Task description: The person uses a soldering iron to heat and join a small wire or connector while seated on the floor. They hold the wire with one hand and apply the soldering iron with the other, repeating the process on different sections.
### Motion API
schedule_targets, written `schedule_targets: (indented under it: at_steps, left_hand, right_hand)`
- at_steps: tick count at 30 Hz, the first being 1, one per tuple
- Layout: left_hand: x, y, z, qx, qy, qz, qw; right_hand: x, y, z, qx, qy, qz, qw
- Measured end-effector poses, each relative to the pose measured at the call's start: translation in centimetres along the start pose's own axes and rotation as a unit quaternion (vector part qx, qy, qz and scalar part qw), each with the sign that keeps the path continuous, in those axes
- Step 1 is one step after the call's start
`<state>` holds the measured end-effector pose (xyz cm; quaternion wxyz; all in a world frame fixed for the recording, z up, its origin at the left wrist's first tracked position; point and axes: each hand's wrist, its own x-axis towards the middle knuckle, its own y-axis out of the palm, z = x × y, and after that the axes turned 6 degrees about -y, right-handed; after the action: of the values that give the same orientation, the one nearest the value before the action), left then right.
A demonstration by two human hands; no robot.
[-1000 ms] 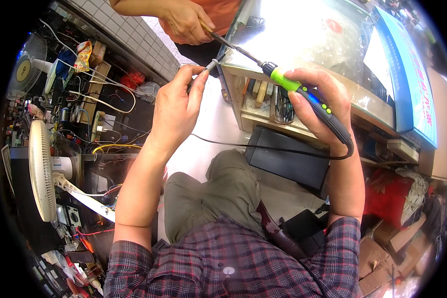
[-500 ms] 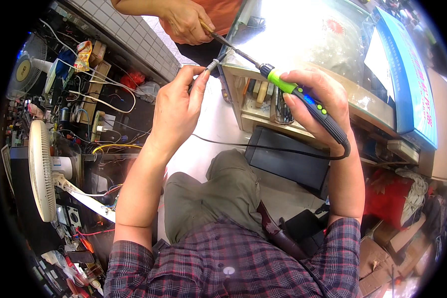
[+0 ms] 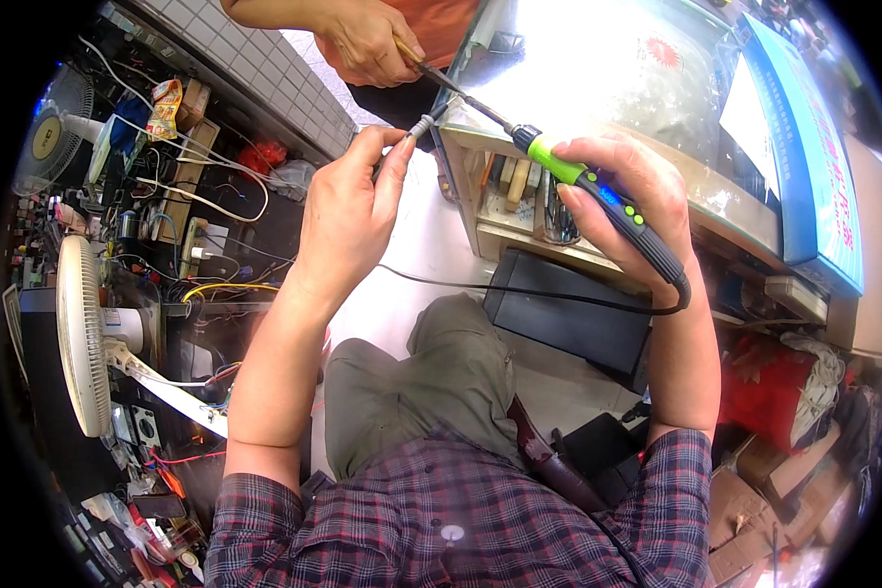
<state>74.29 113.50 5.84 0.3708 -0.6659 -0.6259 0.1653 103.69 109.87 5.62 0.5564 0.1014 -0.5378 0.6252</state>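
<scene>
My right hand [image 3: 647,186] is closed round a green and black soldering iron [image 3: 551,157] with a small lit blue display. Its metal tip points up and left, over the corner of the glass-topped counter. My left hand [image 3: 348,216] pinches a small grey ribbed piece [image 3: 420,126] with a dark end, between thumb and forefinger. Another person's hand [image 3: 367,44] reaches in from the top, gripping a thin metal tool [image 3: 439,76] with a yellowish handle. That tool's end meets or overlaps the iron's tip just above the grey piece; I cannot tell whether they touch.
The iron's black cord [image 3: 519,288] loops across above my lap. At right stands the glass-topped counter [image 3: 715,211] with a blue box [image 3: 804,157] on it. A white fan [image 3: 80,333] and tangled wires crowd the left side. A black case [image 3: 568,314] lies below the counter.
Almost nothing differs. My left hand and the grey ribbed piece have shifted up very slightly; the iron and the other person's tool stay in nearly the same place.
</scene>
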Motion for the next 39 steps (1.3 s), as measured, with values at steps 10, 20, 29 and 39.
schedule_targets:
  at_steps: [10, 20, 29, 39]
  left_hand:
    - [0.3, 0.5, -0.1, 0.001, -0.002, 0.001, 1.0]
    - [0.7, 0.8, 0.1, -0.007, 0.001, -0.001, 1.0]
    - [0.7, 0.8, 0.3, -0.005, 0.001, 0.001, 1.0]
    - [0.6, 0.7, 0.3, -0.002, 0.003, 0.0, 1.0]
  right_hand:
    - [-0.3, -0.1, -0.7, -0.005, -0.001, 0.007, 1.0]
    - [0.0, 0.0, -1.1, 0.0, -0.012, -0.007, 1.0]
    - [0.0, 0.3, -1.3, -0.002, -0.02, -0.014, 1.0]
    - [-0.1, 0.6, -1.1, 0.002, -0.009, -0.03, 1.0]
